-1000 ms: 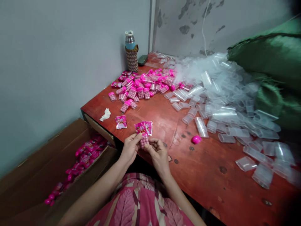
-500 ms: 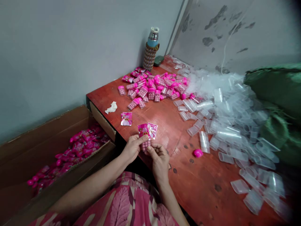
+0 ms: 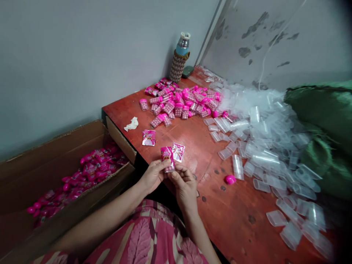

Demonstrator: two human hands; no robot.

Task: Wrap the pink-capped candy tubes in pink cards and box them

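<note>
In the head view, my left hand (image 3: 153, 176) is closed around a small clear candy container (image 3: 169, 169) filled with pink balls. A shiny pink printed wrapper (image 3: 166, 154) sits over its upper part, under my left thumb. My right hand (image 3: 186, 185) pinches the container's lower end between thumb and fingers. Just beyond lies a flat pink-and-silver wrapper (image 3: 178, 152) on the table, and farther left is a small pile of similar flat wrappers (image 3: 149, 138).
Filled pink-capped containers (image 3: 178, 109) are heaped on the red table (image 3: 211, 216). Clear empty tubes (image 3: 264, 157) spread to the right, near a loose pink cap (image 3: 230, 179) and a green sack (image 3: 319, 110). A cardboard box (image 3: 63, 146) holds wrapped containers at left. A flask (image 3: 180, 58) stands behind.
The wrapper covers more of the container, with fewer pink balls showing below it. Both hands stay in nearly the same place. The view has shifted slightly.
</note>
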